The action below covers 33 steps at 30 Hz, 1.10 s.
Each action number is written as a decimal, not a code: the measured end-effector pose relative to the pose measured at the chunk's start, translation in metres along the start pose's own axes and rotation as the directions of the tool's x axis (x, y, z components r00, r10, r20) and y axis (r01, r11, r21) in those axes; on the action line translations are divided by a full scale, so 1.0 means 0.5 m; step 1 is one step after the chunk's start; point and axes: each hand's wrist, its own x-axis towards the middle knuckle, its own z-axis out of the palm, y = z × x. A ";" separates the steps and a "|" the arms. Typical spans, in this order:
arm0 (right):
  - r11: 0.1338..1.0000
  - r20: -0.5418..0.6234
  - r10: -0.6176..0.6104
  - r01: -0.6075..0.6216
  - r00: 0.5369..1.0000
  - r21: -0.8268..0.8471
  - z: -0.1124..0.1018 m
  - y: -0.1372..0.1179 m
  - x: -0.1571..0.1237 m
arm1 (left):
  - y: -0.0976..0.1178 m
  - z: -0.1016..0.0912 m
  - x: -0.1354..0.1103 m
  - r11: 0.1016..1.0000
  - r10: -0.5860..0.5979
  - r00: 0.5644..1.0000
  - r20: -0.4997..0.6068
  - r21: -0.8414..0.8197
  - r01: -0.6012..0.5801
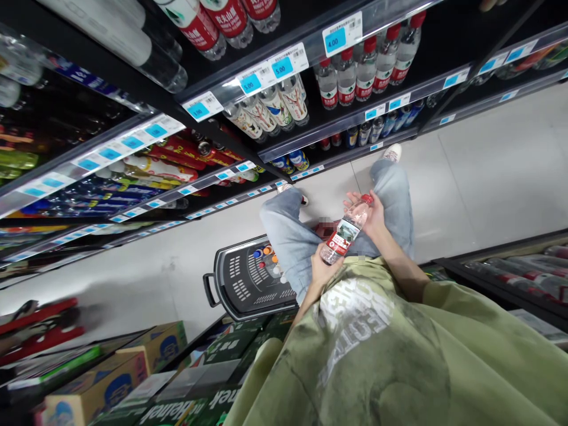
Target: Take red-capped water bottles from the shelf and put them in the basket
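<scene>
A clear water bottle [347, 229] with a red label and red cap lies slanted between both my hands, above my knees. My left hand [325, 270] is closed round its lower end. My right hand [373, 214] is closed round its upper part, fingers by the red cap. My jeans and green shirt fill the space under and behind the bottle.
A dark grey shopping basket [239, 283] with several coloured-cap bottles stands on the pale floor by my left leg. Drink shelves [284, 71] with blue price tags run along the top and left. Cardboard boxes [133, 370] and green beer cartons sit lower left. Another shelf [510, 275] is at right.
</scene>
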 end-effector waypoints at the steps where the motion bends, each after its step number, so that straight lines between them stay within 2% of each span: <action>1: 1.000 0.000 0.005 -0.005 1.000 -0.005 0.000 0.000 -0.001 | -0.002 -0.002 0.001 1.000 -0.006 1.000 0.009 -0.013 0.006; 7: 1.000 0.018 0.011 -0.011 1.000 -0.004 0.002 0.000 -0.003 | -0.008 -0.010 0.004 0.994 0.038 0.997 0.074 -0.103 -0.030; 14: 1.000 0.027 0.001 -0.001 1.000 0.005 0.006 -0.002 -0.006 | -0.016 -0.003 0.001 0.992 0.036 0.996 0.083 -0.122 -0.025; 20: 1.000 0.024 -0.006 0.006 1.000 0.017 0.011 -0.003 -0.009 | -0.022 0.005 0.000 0.990 0.071 0.996 0.056 -0.126 -0.063; 26: 1.000 0.032 -0.018 0.017 0.999 0.017 0.006 -0.003 -0.005 | -0.012 0.012 0.001 0.994 0.101 0.994 0.028 -0.053 -0.099; 33: 1.000 0.032 -0.002 0.002 0.999 0.004 -0.001 0.002 0.003 | -0.026 0.024 0.003 0.990 0.134 0.989 -0.055 -0.047 -0.136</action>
